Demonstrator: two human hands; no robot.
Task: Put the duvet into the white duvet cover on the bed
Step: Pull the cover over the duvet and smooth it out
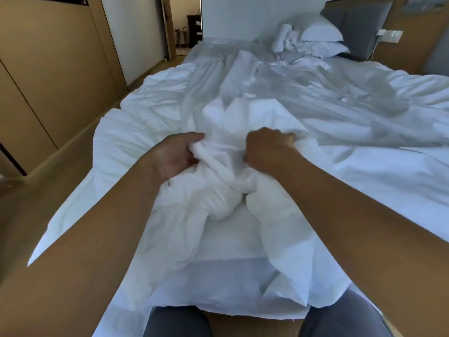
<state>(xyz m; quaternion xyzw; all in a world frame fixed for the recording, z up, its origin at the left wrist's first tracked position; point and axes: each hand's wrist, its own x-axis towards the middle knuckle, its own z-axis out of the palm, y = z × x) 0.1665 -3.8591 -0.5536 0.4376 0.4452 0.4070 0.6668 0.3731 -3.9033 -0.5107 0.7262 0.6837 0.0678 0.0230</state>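
You hold a bunch of white duvet cover (226, 166) in the middle of the near end of the bed (233, 242), just in front of you. Your left hand (173, 154) grips the bunch from the left side, palm turned inward, with the fingers curled into the folds. Your right hand (267, 149) grips it from the right side, closed like a fist around the cloth, back of the hand up. The two hands are near each other, and the gathered cloth stands between them.

Below the hands the cloth hangs down in loose folds toward your knees (177, 322). Behind the bunch, more white bedding (315, 98) lies crumpled over the whole bed; which part of it is the duvet and which is the cover cannot be told.

At the far end lie two white pillows (320, 32) against a grey headboard (359, 23). On the left side of the bed stands a brown wooden wardrobe (48, 69).
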